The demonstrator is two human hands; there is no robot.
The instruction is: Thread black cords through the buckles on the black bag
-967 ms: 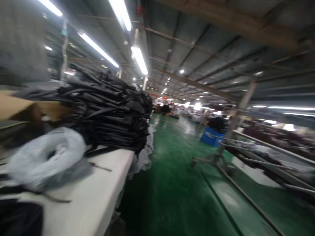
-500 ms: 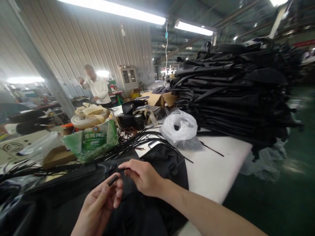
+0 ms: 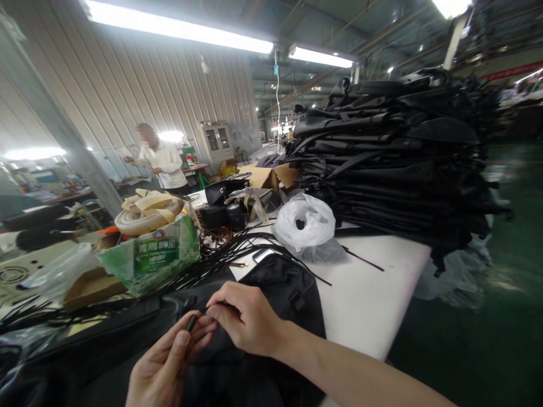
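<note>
Short black cord tip (image 3: 192,323) pinched in left hand (image 3: 163,367), long axis tilted up toward right hand (image 3: 246,319), whose closed grip nips the cord's other end just beside it, above black fabric bag (image 3: 271,294) on white worktop (image 3: 373,305).

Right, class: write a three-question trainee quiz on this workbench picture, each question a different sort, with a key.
1. True or false: the left hand pinches a small black piece.
2. What lies directly under both hands? A black fabric, B cardboard, C bare table.
3. Fill in: the white plastic bag sits in front of the tall ___ of dark folded goods.

Key: 1 true. 2 A. 3 stack. The right hand pinches a thin black cord end beside that piece.
</note>
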